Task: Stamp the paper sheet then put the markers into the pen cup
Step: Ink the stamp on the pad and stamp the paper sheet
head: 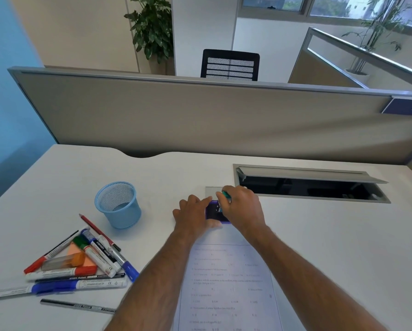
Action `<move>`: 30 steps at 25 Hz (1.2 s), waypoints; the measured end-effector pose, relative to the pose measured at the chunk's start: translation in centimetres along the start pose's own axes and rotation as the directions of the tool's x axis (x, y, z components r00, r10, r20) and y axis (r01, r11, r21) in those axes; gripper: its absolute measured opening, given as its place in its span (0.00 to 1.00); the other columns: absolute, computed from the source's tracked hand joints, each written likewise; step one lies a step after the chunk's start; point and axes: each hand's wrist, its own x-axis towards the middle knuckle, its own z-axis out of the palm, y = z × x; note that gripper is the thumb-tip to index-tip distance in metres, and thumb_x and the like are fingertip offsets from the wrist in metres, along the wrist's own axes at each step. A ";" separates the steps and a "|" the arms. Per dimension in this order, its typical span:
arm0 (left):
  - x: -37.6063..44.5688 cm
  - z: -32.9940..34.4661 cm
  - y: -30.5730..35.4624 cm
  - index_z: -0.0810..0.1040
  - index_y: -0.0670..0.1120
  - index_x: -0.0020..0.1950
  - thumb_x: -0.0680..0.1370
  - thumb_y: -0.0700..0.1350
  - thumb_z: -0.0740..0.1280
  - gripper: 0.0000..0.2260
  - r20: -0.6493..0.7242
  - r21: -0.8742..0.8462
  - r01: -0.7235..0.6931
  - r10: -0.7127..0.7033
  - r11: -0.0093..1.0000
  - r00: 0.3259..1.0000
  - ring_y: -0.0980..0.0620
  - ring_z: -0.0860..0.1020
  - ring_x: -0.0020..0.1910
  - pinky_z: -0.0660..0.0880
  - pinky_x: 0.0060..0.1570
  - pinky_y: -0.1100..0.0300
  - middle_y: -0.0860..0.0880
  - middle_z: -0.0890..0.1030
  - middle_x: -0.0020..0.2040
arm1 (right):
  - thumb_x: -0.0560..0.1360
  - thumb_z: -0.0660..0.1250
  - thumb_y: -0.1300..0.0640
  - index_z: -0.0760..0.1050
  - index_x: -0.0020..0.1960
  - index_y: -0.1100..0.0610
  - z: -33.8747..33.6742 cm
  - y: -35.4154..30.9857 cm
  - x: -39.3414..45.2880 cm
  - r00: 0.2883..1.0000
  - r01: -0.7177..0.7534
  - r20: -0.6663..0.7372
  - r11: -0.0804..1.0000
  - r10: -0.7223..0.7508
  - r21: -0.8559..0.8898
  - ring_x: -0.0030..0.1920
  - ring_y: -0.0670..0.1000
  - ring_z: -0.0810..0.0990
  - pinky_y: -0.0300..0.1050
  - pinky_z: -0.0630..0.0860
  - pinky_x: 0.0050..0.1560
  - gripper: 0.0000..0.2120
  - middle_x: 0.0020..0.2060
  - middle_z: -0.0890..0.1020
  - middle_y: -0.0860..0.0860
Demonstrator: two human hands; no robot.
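- Both hands at the far end of the paper sheet (226, 283), working over a dark purple ink pad (212, 211) that sits at the sheet's top edge.
- Left hand (193, 215): fingers extended, tips touching the pad's left side, thumb resting beside its near edge — steadying it, not gripping.
- Right hand (242, 206): fingers curled round a small stamp (226, 195) with a green top; stamp is over the pad's far-right corner. Whether its lower end touches the pad — cannot tell, blurred.
- Sheet is printed, lies flat on the white desk (319, 247), running from the pad toward the viewer between the two forearms.
- Blue mesh pen cup (119, 204) stands upright left of the hands, apart from the sheet.
- Markers (90, 261) lie in a loose pile near-left of the cup: green-, blue- and red-capped ones, some thin pens and a red pencil, partly over an orange pad of notes (77, 254).
- One grey pen (78, 306) lies alone, nearer than the pile.
- Open cable tray (312, 185) in the desk, right of the hands.
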 end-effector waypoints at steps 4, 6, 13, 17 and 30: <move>0.0 0.0 0.0 0.65 0.58 0.72 0.68 0.69 0.70 0.36 -0.009 0.010 0.004 -0.004 1.000 1.000 0.46 0.68 0.66 0.69 0.61 0.48 0.48 0.70 0.69 | 0.78 0.63 0.46 0.80 0.56 0.56 0.2 -0.1 0.4 1.000 -0.025 0.003 1.000 0.025 -0.011 0.45 0.52 0.82 0.44 0.78 0.47 0.16 0.49 0.84 0.53; -0.1 0.0 0.0 0.65 0.59 0.72 0.68 0.69 0.70 0.36 -0.009 0.009 0.004 -0.004 1.000 1.000 0.46 0.68 0.66 0.69 0.61 0.48 0.48 0.71 0.69 | 0.78 0.63 0.46 0.80 0.56 0.56 0.3 -0.1 0.5 1.000 -0.030 -0.003 0.999 0.030 -0.011 0.45 0.52 0.82 0.44 0.78 0.47 0.16 0.49 0.84 0.53; -0.2 0.3 0.0 0.66 0.59 0.72 0.68 0.68 0.70 0.35 -0.029 -0.023 -0.003 0.003 1.000 1.000 0.46 0.68 0.65 0.69 0.58 0.50 0.49 0.71 0.68 | 0.80 0.61 0.48 0.78 0.52 0.56 1.1 0.3 -0.8 0.999 -0.010 0.036 0.997 0.013 -0.079 0.40 0.54 0.80 0.45 0.78 0.40 0.13 0.45 0.82 0.55; -0.3 0.2 0.0 0.65 0.59 0.72 0.69 0.68 0.70 0.35 -0.017 0.018 0.000 0.000 1.000 1.000 0.46 0.69 0.65 0.69 0.59 0.50 0.48 0.70 0.68 | 0.79 0.62 0.49 0.77 0.51 0.57 0.9 0.3 0.2 0.995 -0.009 0.096 0.992 0.021 -0.125 0.41 0.53 0.79 0.45 0.78 0.42 0.12 0.45 0.82 0.55; -0.3 0.2 0.0 0.65 0.60 0.72 0.69 0.68 0.69 0.34 -0.019 0.028 -0.008 0.009 1.000 1.000 0.46 0.68 0.65 0.67 0.58 0.50 0.49 0.71 0.67 | 0.74 0.67 0.52 0.69 0.52 0.55 2.8 0.2 2.5 0.975 0.045 0.221 0.943 0.031 -0.330 0.31 0.52 0.73 0.44 0.69 0.29 0.11 0.33 0.71 0.50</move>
